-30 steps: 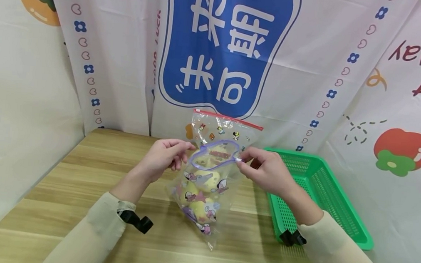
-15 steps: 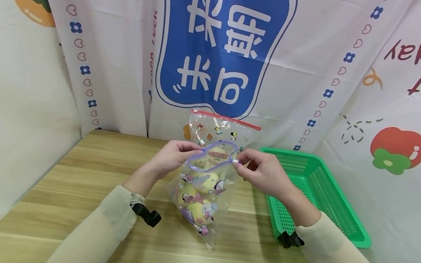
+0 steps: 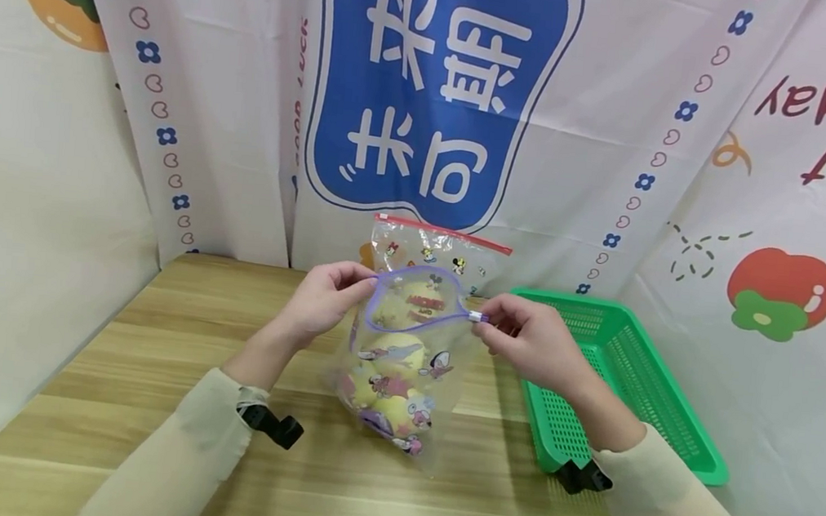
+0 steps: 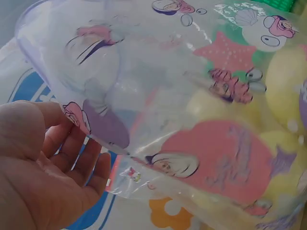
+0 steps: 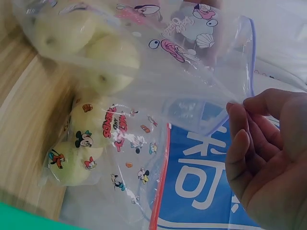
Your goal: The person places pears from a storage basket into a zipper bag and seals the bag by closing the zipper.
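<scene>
A clear plastic zip bag (image 3: 436, 412) with a purple rim (image 3: 423, 269) and cartoon prints stands on the table, its mouth spread apart. Round pale yellow fruits (image 5: 108, 62) lie inside it. At the rim's left side, my left hand (image 3: 320, 303) pinches the edge between thumb and index finger; its other fingers lie along the plastic in the left wrist view. My right hand (image 3: 534, 338) pinches the opposite corner, beside the white slider (image 3: 477, 317). Behind stands a second clear bag (image 5: 127, 143) with a red zip (image 3: 445, 231), holding similar fruits (image 5: 72, 163).
A green perforated plastic basket (image 3: 656, 386) sits at the right of the wooden table (image 3: 154, 350), partly under my right forearm. White printed cloth (image 3: 606, 78) hangs behind the table and along both sides.
My left hand first came right to the purple rim, then drew back left with it. The right hand shifted slightly right. The bag's mouth is now wider and its lower end has swung a little.
</scene>
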A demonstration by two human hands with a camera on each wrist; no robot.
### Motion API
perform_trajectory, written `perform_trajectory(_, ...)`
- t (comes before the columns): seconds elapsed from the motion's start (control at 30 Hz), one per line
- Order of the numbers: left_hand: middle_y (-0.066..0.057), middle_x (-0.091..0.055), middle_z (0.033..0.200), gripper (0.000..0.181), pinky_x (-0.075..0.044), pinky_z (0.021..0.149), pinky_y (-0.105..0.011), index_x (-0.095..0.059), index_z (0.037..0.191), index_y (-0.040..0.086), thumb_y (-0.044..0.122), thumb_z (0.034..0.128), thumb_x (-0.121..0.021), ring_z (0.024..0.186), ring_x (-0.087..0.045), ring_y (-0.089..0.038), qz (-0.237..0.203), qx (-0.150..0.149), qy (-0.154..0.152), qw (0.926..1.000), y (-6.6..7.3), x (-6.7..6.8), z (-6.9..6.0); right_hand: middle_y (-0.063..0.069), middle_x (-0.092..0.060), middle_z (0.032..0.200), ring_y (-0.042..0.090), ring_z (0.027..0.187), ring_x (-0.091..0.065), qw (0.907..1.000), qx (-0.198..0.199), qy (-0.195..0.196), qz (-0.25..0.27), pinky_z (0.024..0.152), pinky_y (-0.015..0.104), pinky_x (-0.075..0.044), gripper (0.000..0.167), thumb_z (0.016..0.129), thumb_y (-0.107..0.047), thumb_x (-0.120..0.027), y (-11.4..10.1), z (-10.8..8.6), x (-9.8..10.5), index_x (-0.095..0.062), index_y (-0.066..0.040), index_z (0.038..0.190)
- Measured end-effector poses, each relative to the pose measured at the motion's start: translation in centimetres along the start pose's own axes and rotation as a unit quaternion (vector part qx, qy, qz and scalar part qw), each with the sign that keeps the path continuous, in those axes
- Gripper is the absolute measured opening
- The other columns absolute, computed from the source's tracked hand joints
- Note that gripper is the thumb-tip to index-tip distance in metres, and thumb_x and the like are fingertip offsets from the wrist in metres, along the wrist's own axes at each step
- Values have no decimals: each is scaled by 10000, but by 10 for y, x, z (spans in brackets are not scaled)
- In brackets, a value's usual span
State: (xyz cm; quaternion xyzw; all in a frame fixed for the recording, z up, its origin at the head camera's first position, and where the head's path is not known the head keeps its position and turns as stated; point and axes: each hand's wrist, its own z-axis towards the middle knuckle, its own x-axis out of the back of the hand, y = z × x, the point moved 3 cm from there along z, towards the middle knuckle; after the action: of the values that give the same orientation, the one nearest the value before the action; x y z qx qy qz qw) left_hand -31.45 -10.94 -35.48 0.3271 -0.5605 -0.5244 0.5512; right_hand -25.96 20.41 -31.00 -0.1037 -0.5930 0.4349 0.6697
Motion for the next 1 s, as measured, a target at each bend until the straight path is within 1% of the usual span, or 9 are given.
perform_trajectory(0.17,-97,-716,1140,275,-555,873,-251,-733,1237,4,240,1115,-665,1039,-607,-233,87,-201,275,9994,10,17,-10,29,-755,870,177,706,-662,9994,-60,265,217,615,268,-574,43,1037,-158,-780,3,-2,14,-779,-118,1052)
perform_trajectory(0.23,-84,-705,1110,286,-542,849,-253,-731,1232,-2,251,1113,-671,1013,-592,-221,135,-259,335,9990,16,23,-15,59,-753,868,187,706,-659,9991,-71,329,250,612,265,-564,56,1036,-153,-781,4,-2,19,-777,-105,1066)
perform_trajectory(0.37,-84,-690,1084,286,-514,804,-253,-736,1224,8,265,1112,-678,964,-562,-199,303,-379,306,9984,26,32,-24,135,-740,875,207,715,-661,9987,-170,372,293,602,261,-552,64,1045,-159,-769,9,-3,26,-770,-104,1077)
perform_trajectory(0.43,-92,-686,1079,273,-507,781,-246,-739,1216,17,262,1112,-679,944,-559,-195,387,-446,249,9979,29,35,-27,145,-740,894,211,727,-670,9983,-228,398,353,605,262,-561,71,1050,-160,-761,12,-3,29,-766,-96,1082)
perform_trajectory(0.5,-99,-687,1075,257,-506,763,-243,-741,1208,18,247,1111,-679,926,-560,-195,455,-519,209,9974,31,37,-29,124,-739,906,210,738,-673,9979,-265,439,405,612,264,-569,83,1054,-162,-755,16,-2,33,-764,-86,1088)
perform_trajectory(0.6,-89,-692,1078,246,-524,762,-232,-737,1210,24,241,1114,-674,926,-577,-195,491,-559,218,9970,31,41,-32,92,-734,919,199,753,-669,9973,-318,489,435,629,261,-575,107,1064,-164,-744,22,-1,37,-761,-68,1109)
perform_trajectory(0.77,-110,-712,1102,275,-590,854,-218,-726,1224,17,264,1120,-667,999,-648,-238,454,-519,248,9973,26,46,-34,59,-739,924,179,753,-671,9960,-439,578,527,658,261,-601,132,1076,-167,-728,35,1,43,-758,-50,1130)
perform_trajectory(0.87,-122,-724,1114,298,-605,902,-227,-722,1229,21,292,1128,-655,1052,-668,-272,472,-388,209,9979,21,47,-33,67,-750,945,208,767,-682,9953,-519,574,575,673,266,-613,147,1080,-174,-725,43,2,43,-756,-43,1140)
perform_trajectory(1.0,-106,-750,1111,311,-604,900,-241,-716,1240,13,295,1140,-631,1055,-696,-232,423,-193,193,9987,14,47,-32,102,-747,974,282,810,-690,9950,-699,510,501,676,284,-603,166,1090,-214,-718,53,4,40,-755,-62,1144)
